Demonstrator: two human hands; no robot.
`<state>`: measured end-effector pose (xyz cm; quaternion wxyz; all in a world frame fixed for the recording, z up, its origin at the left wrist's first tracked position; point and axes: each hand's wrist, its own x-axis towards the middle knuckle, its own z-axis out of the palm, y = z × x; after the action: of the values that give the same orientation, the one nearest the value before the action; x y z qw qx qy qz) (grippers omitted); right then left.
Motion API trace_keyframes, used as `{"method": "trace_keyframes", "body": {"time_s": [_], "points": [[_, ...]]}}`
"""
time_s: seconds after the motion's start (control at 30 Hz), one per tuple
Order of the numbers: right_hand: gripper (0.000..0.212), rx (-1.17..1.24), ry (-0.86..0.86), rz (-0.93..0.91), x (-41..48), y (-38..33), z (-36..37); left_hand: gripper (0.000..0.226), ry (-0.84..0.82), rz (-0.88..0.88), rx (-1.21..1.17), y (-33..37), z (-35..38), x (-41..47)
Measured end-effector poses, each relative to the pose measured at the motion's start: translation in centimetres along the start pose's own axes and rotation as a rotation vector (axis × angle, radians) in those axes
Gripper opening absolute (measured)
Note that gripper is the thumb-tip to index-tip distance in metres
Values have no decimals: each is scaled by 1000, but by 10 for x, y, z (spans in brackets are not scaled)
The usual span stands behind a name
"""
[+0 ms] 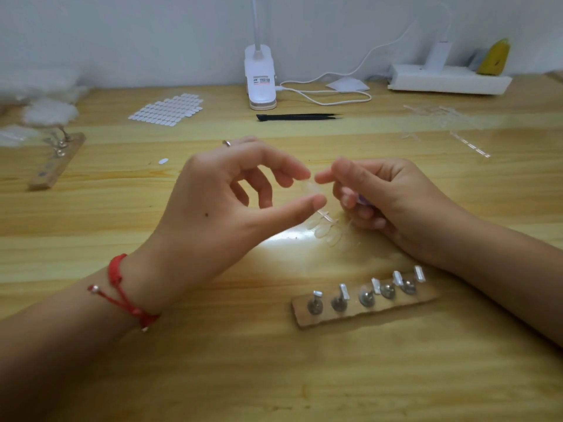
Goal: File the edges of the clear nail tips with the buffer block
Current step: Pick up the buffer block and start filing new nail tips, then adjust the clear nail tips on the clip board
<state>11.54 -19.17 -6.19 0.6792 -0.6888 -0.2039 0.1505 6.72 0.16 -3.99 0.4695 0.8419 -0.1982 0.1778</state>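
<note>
My left hand point(231, 202) is raised over the middle of the table and pinches a clear nail tip point(308, 187) between thumb and forefinger. My right hand point(384, 199) is right beside it, its forefinger stretched toward the tip, its other fingers curled round a small purple buffer block point(361, 200) that is mostly hidden in the palm. A strip of clear nail tips point(327, 228) on a plastic sprue lies on the table just below both hands.
A wooden strip with several metal stands point(362, 295) lies near my right forearm. A second such strip point(56, 161) is at far left. Black tweezers point(300, 117), a white sticker sheet point(167, 109), a clip lamp point(260, 77) and loose clear sprues point(441, 117) sit farther back.
</note>
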Motion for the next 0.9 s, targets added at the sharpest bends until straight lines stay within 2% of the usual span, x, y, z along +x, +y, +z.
{"method": "trace_keyframes", "body": {"time_s": [0.13, 0.3, 0.37, 0.43, 0.47, 0.53, 0.6, 0.67, 0.73, 0.8, 0.9], "points": [[46, -9, -9, 10, 1, -1, -2, 22, -90, -62, -62, 5, -3, -12], [25, 30, 53, 42, -3, -5, 1, 20, -183, -145, -193, 5, 7, -27], [21, 69, 96, 46, -3, -21, -1, 21, -189, -164, -222, 3, 7, -27], [20, 0, 100, -13, -6, -51, -9, 26, -138, -191, -261, 0, 5, -24], [20, -130, 71, -65, -9, -68, -13, 28, -107, -212, -293, -2, 5, -23], [29, -578, -63, -149, -22, -94, -12, 30, -61, -252, -355, -4, 4, -22], [45, -1076, -232, -122, -39, -100, 1, 30, -53, -265, -373, -5, 4, -22], [52, -1406, -360, -154, -51, -89, 14, 30, -53, -258, -371, -5, 4, -23], [48, -1598, -474, -263, -57, -75, 21, 30, -49, -253, -376, -5, 3, -22], [32, -1710, -528, -344, -56, -67, 27, 29, -47, -254, -379, -5, 2, -23], [13, -1718, -536, -424, -54, -63, 35, 30, -44, -254, -373, -6, 0, -24]]}}
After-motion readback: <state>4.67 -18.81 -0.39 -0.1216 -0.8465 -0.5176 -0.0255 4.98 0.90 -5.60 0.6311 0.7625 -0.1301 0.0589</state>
